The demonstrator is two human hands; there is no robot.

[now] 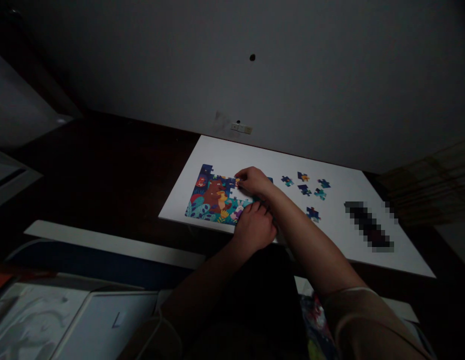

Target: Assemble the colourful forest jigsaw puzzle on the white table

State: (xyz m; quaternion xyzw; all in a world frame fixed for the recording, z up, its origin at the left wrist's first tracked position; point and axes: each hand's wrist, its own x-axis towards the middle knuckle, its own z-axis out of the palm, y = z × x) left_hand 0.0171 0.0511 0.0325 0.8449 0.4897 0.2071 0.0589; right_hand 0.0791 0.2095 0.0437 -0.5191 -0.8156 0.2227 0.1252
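A partly assembled jigsaw puzzle (213, 200) with a bear and other animals lies at the left of a white tabletop (225, 150). Above a white gap in its upper right part, my right hand (254, 181) has thumb and fingers closed on a small puzzle piece (238, 182), which they partly cover. My left hand (255, 227) rests palm down on the lower right of the puzzle at the table's near edge, its fingers spread over the picture, just below my right wrist. Several loose puzzle pieces (304, 190) lie to the right of my right forearm.
A blurred-out dark object (369, 225) lies on the right side of the table. Behind stands a grey wall with a socket panel (241, 128). Nearer to me, below the table, are a pale flat box (105, 325) and a long pale strip (116, 243).
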